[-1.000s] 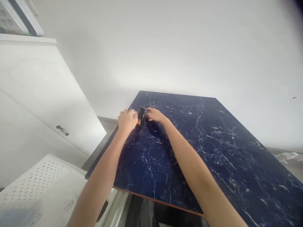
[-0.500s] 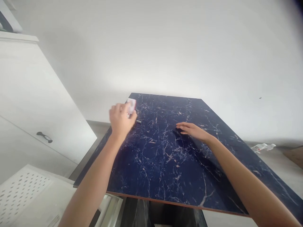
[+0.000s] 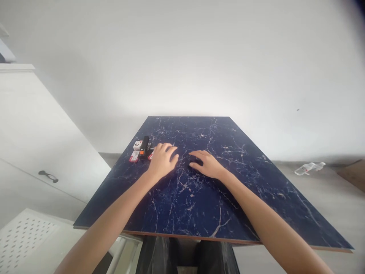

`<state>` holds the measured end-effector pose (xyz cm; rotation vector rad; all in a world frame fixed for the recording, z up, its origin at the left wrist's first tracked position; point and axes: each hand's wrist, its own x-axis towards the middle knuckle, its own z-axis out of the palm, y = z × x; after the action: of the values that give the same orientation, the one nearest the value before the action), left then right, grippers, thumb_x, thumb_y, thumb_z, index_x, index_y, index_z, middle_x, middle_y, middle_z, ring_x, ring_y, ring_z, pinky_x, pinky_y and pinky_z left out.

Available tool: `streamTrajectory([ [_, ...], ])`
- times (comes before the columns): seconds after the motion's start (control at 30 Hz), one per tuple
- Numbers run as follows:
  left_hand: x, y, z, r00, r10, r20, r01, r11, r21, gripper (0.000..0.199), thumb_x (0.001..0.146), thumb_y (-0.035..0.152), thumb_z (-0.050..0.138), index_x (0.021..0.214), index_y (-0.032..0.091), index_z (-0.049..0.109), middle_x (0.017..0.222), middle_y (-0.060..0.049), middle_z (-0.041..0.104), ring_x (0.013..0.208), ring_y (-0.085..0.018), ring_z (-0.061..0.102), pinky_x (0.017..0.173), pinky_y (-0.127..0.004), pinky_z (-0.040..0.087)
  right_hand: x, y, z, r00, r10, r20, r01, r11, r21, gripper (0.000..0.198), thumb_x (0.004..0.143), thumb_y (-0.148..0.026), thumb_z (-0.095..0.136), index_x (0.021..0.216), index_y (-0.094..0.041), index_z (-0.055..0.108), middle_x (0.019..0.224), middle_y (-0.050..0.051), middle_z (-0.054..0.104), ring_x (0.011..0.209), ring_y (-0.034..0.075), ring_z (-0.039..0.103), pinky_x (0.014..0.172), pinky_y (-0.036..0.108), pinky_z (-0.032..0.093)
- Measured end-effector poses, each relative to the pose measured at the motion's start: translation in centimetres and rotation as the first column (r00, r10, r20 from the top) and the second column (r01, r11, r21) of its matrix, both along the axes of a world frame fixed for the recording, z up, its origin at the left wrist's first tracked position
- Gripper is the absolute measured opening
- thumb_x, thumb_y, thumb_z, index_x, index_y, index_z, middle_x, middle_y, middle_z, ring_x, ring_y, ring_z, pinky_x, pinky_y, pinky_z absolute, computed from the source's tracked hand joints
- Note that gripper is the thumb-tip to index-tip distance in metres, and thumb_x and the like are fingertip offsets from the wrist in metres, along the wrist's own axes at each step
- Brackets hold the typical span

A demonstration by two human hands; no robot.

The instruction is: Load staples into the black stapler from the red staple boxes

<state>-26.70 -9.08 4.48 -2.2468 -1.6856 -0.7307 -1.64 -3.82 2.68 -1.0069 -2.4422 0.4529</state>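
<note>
My left hand (image 3: 162,160) rests over the blue marbled tabletop (image 3: 173,213), fingers spread and nothing in them. Just to its left sits a small group: a white box with a dark print (image 3: 137,145), a red-and-white box (image 3: 134,156) and a black object with an orange patch (image 3: 145,146), whose kind I cannot make out. Another red-edged piece (image 3: 150,156) shows partly, the rest hidden by my left hand. Across from it, my right hand (image 3: 207,164) is low over the table with fingers apart, holding nothing.
A white cabinet with a dark handle (image 3: 48,176) stands at the left, and a perforated white panel (image 3: 24,238) lies below it. Clear plastic bottles (image 3: 309,168) lie on the floor at right, near a brown box (image 3: 353,175). A white wall rises behind the table.
My left hand has let go of a small white-and-red box at the table's left side and moved right, toward my right hand. The view has shifted, uncovering the group of items.
</note>
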Motion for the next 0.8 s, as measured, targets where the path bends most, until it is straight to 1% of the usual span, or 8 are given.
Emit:
streamTrajectory([
  [0.1, 3.5, 0.5, -0.7, 0.978, -0.196, 0.067, 0.201, 0.976, -0.087, 0.054, 0.101, 0.045, 0.042, 0.15, 0.023, 0.045, 0.147, -0.01, 0.052, 0.137, -0.03, 0.042, 0.113, -0.049, 0.035, 0.1, -0.3, -0.4, 0.999, 0.02, 0.041, -0.022, 0.998, 0.052, 0.1, 0.078, -0.069, 0.067, 0.16, -0.029, 0.027, 0.167, 0.009, 0.019, 0.151, 0.038, 0.02, 0.117, 0.058, 0.031],
  [0.13, 4.2, 0.7, -1.2, 0.969, -0.229, 0.096, 0.24, 0.962, -0.133, 0.058, 0.102, 0.047, 0.041, 0.155, 0.023, 0.038, 0.151, -0.01, 0.049, 0.14, -0.03, 0.04, 0.114, -0.049, 0.034, 0.2, -0.3, -0.6, 0.998, 0.023, 0.061, -0.025, 0.999, 0.039, 0.11, 0.074, -0.071, 0.069, 0.162, -0.029, 0.019, 0.169, 0.01, 0.012, 0.153, 0.038, 0.015, 0.118, 0.058, 0.029],
  [0.2, 4.7, 1.0, -2.4, 0.955, -0.26, 0.144, 0.289, 0.924, -0.25, 0.066, 0.102, 0.051, 0.038, 0.16, 0.02, 0.026, 0.156, -0.012, 0.043, 0.143, -0.03, 0.038, 0.115, -0.048, 0.034, 0.4, 0.0, -1.0, 0.993, 0.038, 0.11, -0.036, 0.999, -0.022, 0.117, 0.072, -0.073, 0.07, 0.163, -0.029, 0.01, 0.169, 0.011, 0.01, 0.153, 0.039, 0.014, 0.119, 0.059, 0.024],
  [0.27, 4.3, 0.9, -3.5, 0.946, -0.29, 0.144, 0.324, 0.871, -0.369, 0.07, 0.102, 0.055, 0.035, 0.161, 0.019, 0.021, 0.161, -0.014, 0.034, 0.148, -0.031, 0.032, 0.117, -0.05, 0.032, 0.6, 0.2, -1.3, 0.987, 0.056, 0.151, -0.043, 0.995, -0.09, 0.117, 0.073, -0.072, 0.068, 0.163, -0.029, 0.008, 0.167, 0.013, 0.018, 0.151, 0.039, 0.02, 0.12, 0.059, 0.023],
  [0.37, 3.4, 0.5, -4.7, 0.932, -0.35, 0.097, 0.354, 0.811, -0.466, 0.065, 0.103, 0.056, 0.028, 0.159, 0.024, 0.029, 0.167, -0.009, 0.02, 0.154, -0.032, 0.016, 0.123, -0.054, 0.02, 0.8, 0.4, -1.4, 0.98, 0.078, 0.18, -0.056, 0.99, -0.126, 0.108, 0.078, -0.072, 0.063, 0.163, -0.028, 0.012, 0.163, 0.014, 0.03, 0.149, 0.038, 0.027, 0.12, 0.058, 0.024],
  [0.43, 3.1, 0.2, -5.0, 0.928, -0.362, 0.082, 0.356, 0.805, -0.475, 0.061, 0.104, 0.056, 0.026, 0.157, 0.028, 0.034, 0.168, -0.005, 0.016, 0.155, -0.032, 0.012, 0.124, -0.055, 0.016, 0.8, 0.4, -1.4, 0.972, 0.105, 0.208, -0.081, 0.989, -0.122, 0.101, 0.081, -0.075, 0.057, 0.162, -0.028, 0.02, 0.163, 0.011, 0.032, 0.15, 0.038, 0.026, 0.12, 0.056, 0.024],
  [0.53, 3.1, 0.1, -5.1, 0.929, -0.36, 0.088, 0.358, 0.811, -0.462, 0.058, 0.104, 0.055, 0.027, 0.156, 0.03, 0.036, 0.168, -0.004, 0.018, 0.155, -0.031, 0.012, 0.124, -0.056, 0.016, 0.9, 0.4, -1.5, 0.964, 0.107, 0.244, -0.084, 0.991, -0.104, 0.095, 0.082, -0.078, 0.052, 0.16, -0.029, 0.028, 0.164, 0.009, 0.03, 0.15, 0.038, 0.024, 0.122, 0.057, 0.02],
  [0.8, 3.1, 0.3, -5.0, 0.93, -0.354, 0.099, 0.358, 0.816, -0.453, 0.058, 0.104, 0.055, 0.029, 0.156, 0.031, 0.037, 0.167, -0.003, 0.02, 0.155, -0.031, 0.014, 0.124, -0.056, 0.018, 0.9, 0.2, -1.6, 0.96, 0.091, 0.265, -0.067, 0.993, -0.098, 0.094, 0.084, -0.079, 0.049, 0.16, -0.027, 0.029, 0.164, 0.009, 0.03, 0.15, 0.038, 0.024, 0.122, 0.057, 0.02],
])
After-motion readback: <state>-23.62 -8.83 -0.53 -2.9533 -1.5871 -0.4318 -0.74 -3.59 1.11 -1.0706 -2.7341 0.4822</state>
